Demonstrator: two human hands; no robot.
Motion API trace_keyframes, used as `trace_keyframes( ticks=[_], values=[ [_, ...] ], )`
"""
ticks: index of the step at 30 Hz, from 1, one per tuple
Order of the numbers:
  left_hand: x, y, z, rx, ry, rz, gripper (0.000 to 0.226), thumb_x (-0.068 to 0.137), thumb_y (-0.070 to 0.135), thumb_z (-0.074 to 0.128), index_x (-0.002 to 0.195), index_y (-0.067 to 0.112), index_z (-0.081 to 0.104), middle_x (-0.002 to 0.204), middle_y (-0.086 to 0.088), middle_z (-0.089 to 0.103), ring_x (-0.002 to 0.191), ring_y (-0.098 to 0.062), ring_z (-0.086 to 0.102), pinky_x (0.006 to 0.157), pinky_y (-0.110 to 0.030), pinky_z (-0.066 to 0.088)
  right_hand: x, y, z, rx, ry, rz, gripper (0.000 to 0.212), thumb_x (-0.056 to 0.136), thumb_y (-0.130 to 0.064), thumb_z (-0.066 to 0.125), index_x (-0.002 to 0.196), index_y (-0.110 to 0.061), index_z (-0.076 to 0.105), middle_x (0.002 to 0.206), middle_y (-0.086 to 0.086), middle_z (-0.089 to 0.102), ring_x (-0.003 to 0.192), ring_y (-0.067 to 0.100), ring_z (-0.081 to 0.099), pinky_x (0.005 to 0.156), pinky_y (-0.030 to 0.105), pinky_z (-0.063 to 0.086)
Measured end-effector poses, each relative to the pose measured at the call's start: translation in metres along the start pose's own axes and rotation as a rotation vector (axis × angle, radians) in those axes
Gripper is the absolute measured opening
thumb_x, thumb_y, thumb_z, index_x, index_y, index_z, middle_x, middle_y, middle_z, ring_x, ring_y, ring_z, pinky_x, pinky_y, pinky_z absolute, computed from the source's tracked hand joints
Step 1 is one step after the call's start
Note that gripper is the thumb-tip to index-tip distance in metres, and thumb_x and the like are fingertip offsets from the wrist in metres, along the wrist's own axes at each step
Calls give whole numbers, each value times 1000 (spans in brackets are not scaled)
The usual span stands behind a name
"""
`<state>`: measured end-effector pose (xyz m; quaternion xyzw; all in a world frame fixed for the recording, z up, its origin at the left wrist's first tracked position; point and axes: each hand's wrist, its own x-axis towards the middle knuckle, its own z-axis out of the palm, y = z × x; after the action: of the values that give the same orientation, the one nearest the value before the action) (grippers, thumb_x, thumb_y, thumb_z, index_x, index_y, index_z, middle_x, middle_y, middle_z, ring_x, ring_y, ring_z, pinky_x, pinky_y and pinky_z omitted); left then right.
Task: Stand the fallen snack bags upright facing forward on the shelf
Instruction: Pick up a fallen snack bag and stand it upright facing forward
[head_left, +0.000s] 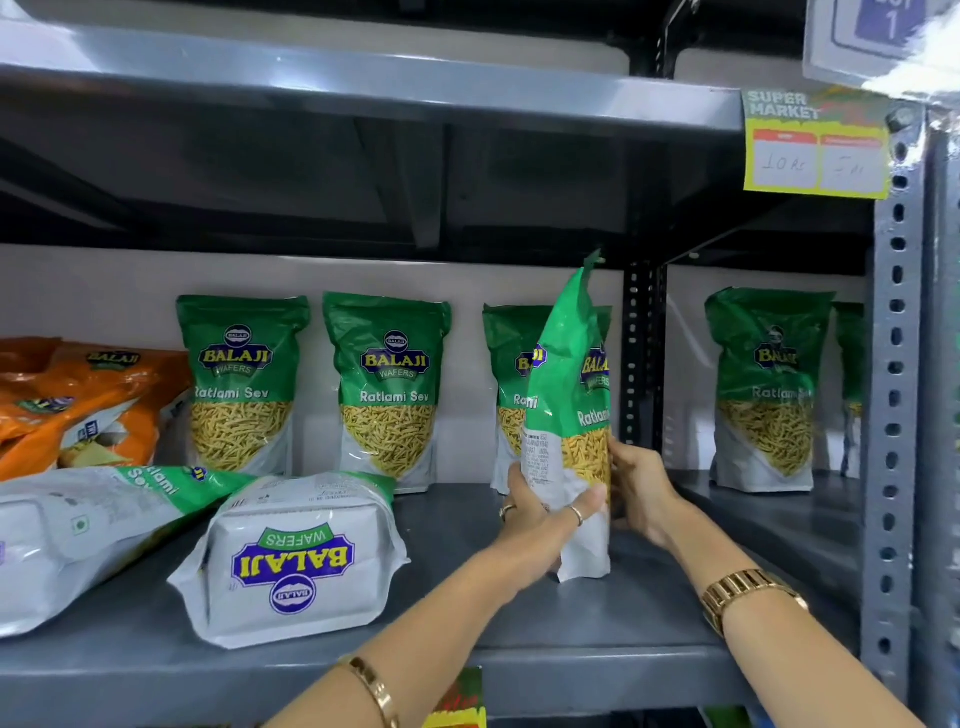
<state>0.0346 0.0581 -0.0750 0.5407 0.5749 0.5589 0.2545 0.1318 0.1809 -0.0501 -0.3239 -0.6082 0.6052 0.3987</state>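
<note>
Both hands are gripping a green Ratlami Sev bag (569, 415), which is standing upright on the grey shelf (457, 525) with its narrow side turned toward the camera. The left hand (535, 519) is wrapping its fingers (584, 506) around the bag's lower front, and the right hand (639, 488) is pressing closed against its far side. Two fallen bags (291, 561) are lying flat at left, while three upright bags (387, 389) are lining the back wall.
</note>
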Motion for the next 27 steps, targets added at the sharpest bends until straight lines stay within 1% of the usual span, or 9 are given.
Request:
trace_keyframes(
  ticks=[2, 6, 9, 12, 14, 18, 20, 22, 27],
  values=[
    [2, 1, -7, 3, -48, -11, 88, 78, 56, 58, 142, 29, 4, 145, 3, 32, 117, -10, 32, 91, -19, 33, -5, -1, -3, 18, -39, -14, 38, 86, -48, 36, 99, -23, 62, 104, 3, 65, 95, 23, 57, 79, 38, 39],
    [8, 0, -17, 8, 19, -57, 87, 80, 58, 52, 146, 28, 4, 155, -1, 24, 141, -23, 23, 110, -35, 24, -17, -2, -11, -48, -59, 27, 45, 81, -50, 46, 111, -19, 59, 111, 8, 62, 106, 29, 55, 87, 39, 41],
    [10, -2, -17, 63, 84, -122, 79, 87, 59, 38, 148, 27, 2, 159, -8, 11, 145, -27, 13, 116, -42, 15, -28, 4, -17, -24, -78, 29, 41, 74, -43, 60, 103, -14, 63, 102, 11, 65, 92, 27, 58, 83, 34, 42],
    [13, -4, -19, 161, 118, -169, 69, 91, 57, 20, 149, 20, 13, 158, -11, 16, 145, -28, 15, 115, -40, 17, -36, 11, -25, 0, -106, 7, 31, 74, -28, 65, 101, -14, 65, 111, 8, 66, 105, 24, 57, 99, 34, 40],
    [14, -4, -19, 172, 107, -171, 68, 92, 56, 18, 147, 16, 20, 156, -11, 22, 144, -27, 19, 115, -39, 18, -40, 15, -26, -49, -92, -19, 22, 80, -25, 63, 99, -13, 62, 108, 5, 66, 99, 20, 57, 90, 30, 43],
    [16, -6, -18, 179, 76, -222, 69, 93, 55, 19, 147, 12, 14, 157, -10, 19, 143, -28, 20, 115, -40, 18, -42, 17, -21, -29, -5, -64, 41, 80, -24, 66, 113, -11, 45, 108, 9, 65, 88, 18, 59, 74, 27, 44],
    [17, -4, -17, 200, 57, -250, 71, 92, 55, 19, 147, 11, 10, 157, -11, 18, 143, -29, 20, 116, -40, 19, -40, 18, -21, -26, -19, -76, 33, 82, -27, 64, 109, -13, 51, 117, 10, 65, 102, 20, 60, 89, 31, 45],
    [17, -3, -17, 226, 36, -266, 73, 92, 56, 19, 148, 11, 9, 157, -11, 17, 143, -29, 20, 117, -41, 18, -41, 20, -21, -73, -28, -78, 32, 82, -33, 62, 106, -13, 57, 127, 10, 61, 122, 23, 51, 111, 39, 31],
    [15, -2, -21, 280, -20, -320, 70, 92, 56, 17, 149, 18, 6, 159, -8, 13, 145, -29, 16, 119, -43, 15, -50, 14, -17, -163, -45, -41, 67, 74, -47, 63, 129, -10, 51, 140, 6, 51, 136, 20, 35, 118, 42, 15]
  ],
)
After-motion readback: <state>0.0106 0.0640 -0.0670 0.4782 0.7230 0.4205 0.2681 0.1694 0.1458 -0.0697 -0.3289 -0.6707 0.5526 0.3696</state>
